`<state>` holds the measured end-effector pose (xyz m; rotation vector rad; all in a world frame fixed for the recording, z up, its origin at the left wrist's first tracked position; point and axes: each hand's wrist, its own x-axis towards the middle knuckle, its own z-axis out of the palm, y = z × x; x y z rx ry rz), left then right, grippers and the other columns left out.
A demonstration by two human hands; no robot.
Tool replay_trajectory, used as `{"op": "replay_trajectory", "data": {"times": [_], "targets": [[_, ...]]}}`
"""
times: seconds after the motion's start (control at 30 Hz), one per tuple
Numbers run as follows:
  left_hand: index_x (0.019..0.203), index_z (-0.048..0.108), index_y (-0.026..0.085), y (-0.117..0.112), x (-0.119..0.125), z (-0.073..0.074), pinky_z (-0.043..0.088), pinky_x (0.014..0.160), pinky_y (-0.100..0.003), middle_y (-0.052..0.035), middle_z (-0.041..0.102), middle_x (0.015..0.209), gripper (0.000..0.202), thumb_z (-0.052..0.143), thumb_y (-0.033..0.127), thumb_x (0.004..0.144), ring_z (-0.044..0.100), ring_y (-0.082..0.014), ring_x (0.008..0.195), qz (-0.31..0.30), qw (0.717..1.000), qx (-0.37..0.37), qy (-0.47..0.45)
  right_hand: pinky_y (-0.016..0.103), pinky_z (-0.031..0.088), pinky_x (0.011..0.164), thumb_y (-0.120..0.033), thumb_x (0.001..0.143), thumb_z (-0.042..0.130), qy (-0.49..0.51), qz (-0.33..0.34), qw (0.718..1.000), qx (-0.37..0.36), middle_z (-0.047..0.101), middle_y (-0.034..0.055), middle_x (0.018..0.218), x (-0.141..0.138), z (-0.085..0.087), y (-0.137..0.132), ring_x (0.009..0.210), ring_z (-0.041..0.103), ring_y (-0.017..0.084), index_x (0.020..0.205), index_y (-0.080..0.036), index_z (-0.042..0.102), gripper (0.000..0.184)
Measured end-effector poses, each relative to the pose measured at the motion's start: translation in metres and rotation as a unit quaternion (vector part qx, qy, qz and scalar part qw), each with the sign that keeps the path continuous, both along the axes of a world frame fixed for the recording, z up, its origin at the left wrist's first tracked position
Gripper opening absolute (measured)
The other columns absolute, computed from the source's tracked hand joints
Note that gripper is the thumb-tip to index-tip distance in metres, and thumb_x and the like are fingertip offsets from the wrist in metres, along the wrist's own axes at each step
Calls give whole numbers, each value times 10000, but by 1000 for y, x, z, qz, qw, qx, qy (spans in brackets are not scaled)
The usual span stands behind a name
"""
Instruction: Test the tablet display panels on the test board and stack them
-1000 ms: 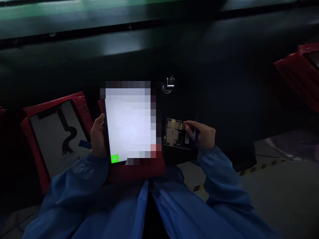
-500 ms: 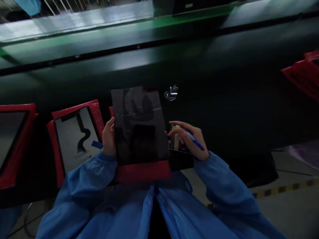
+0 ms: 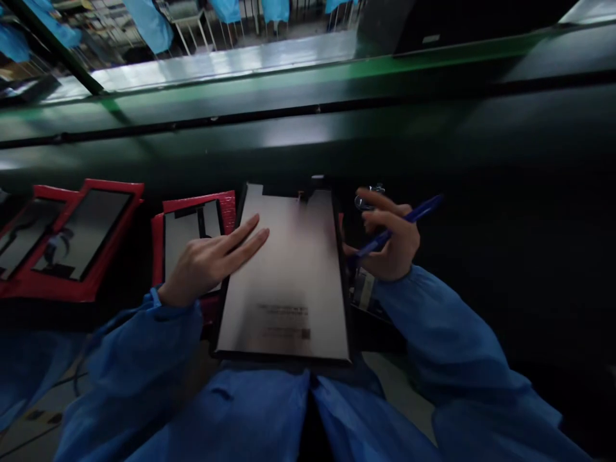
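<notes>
Left hand (image 3: 212, 263) lies flat, steadying the panel (image 3: 289, 282) (back up). Right hand (image 3: 392, 247), at three o'clock, pinches a blue pen (image 3: 419, 210).

Electronics assembly line, factory floor.
Green conveyor belt (image 3: 337, 69) runs past the bench, red trays (image 3: 115, 187) with display panels (image 3: 289, 282), worker in blue smock sleeves (image 3: 447, 346).

A flat rectangular panel (image 3: 289, 276) lies pale grey side up in the near middle, long edges running near to far. It has a dark rim, small print and a code by its near edge, and the left hand (image 3: 212, 263) spread flat on its left side. Just right of it, a blue pen (image 3: 402, 221) slants in the right hand (image 3: 392, 247).
</notes>
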<state>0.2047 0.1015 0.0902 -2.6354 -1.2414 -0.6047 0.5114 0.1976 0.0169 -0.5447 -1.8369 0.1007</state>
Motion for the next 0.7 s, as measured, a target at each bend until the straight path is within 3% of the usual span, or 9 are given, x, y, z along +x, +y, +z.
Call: {"op": "replay_trajectory", "data": {"times": [0.07, 0.13, 0.23, 0.3, 0.37, 0.43, 0.5, 0.6, 0.7], "targets": [[1475, 515, 270, 0, 3, 2, 564, 583, -241, -116, 596, 1410, 543, 503, 76, 969, 705, -128, 671, -24, 990, 117, 72, 505, 546, 963, -392, 764, 854, 15, -17, 1000, -9, 537, 88, 1493, -3, -10, 12, 1252, 607, 324, 1429, -358, 463, 772], [1399, 593, 292, 1, 5, 1, 529, 517, -234, -89, 661, 1332, 504, 536, 76, 947, 642, -109, 568, -58, 985, 137, 86, 558, 482, 1055, -472, 804, 804, 33, 19, 997, -70, 420, 84, 1585, -6, -17, 21, 1396, 487, 332, 1531, -386, 310, 883], [1223, 722, 360, 5, 4, -4, 498, 489, -227, -41, 730, 1221, 383, 582, 158, 930, 571, -104, 507, -43, 999, 2, 2, 516, 515, 1032, -499, 903, 683, 76, 106, 964, -231, 553, 99, 1473, -4, -15, 26, 1282, 605, 286, 1513, -351, 333, 719], [1149, 762, 386, 8, 5, -11, 512, 532, -229, -48, 743, 1190, 326, 614, 217, 913, 576, -115, 527, 6, 990, -113, -83, 440, 591, 876, -483, 907, 675, 85, 140, 926, -340, 709, 95, 1217, 7, -9, 26, 998, 728, 246, 1406, -285, 462, 578], [1127, 775, 390, 11, 7, -21, 540, 622, -242, -65, 733, 1206, 312, 601, 239, 916, 611, -131, 579, 57, 973, -173, -140, 348, 594, 694, -443, 834, 760, 104, 146, 898, -403, 741, 39, 963, 23, -2, 27, 748, 718, 194, 1198, -253, 563, 455], [1144, 769, 387, 14, 10, -34, 551, 691, -257, -72, 714, 1239, 339, 550, 233, 936, 636, -140, 618, 88, 967, -188, -148, 278, 543, 565, -366, 731, 850, 131, 159, 875, -437, 690, -26, 807, 40, 3, 27, 604, 651, 144, 942, -251, 533, 398], [1179, 753, 383, 17, 15, -46, 551, 700, -257, -72, 693, 1274, 393, 485, 205, 953, 643, -141, 628, 103, 969, -187, -123, 241, 490, 488, -307, 689, 872, 132, 190, 853, -468, 628, -64, 717, 54, 8, 26, 515, 575, 106, 790, -246, 410, 477], [1228, 731, 360, 16, 21, -62, 539, 661, -247, -80, 660, 1323, 481, 381, 155, 971, 645, -133, 620, 110, 973, -193, -67, 241, 497, 480, -305, 760, 817, 85, 235, 830, -498, 612, -57, 690, 63, 14, 20, 521, 566, 106, 761, -249, 361, 459], [1334, 671, 290, 11, 23, -66, 526, 609, -257, -108, 571, 1437, 610, 273, 55, 937, 664, -138, 643, 107, 969, -225, -4, 253, 546, 523, -329, 845, 752, 75, 227, 837, -493, 652, -24, 753, 58, 18, 11, 616, 633, 134, 777, -251, 379, 387]]}}
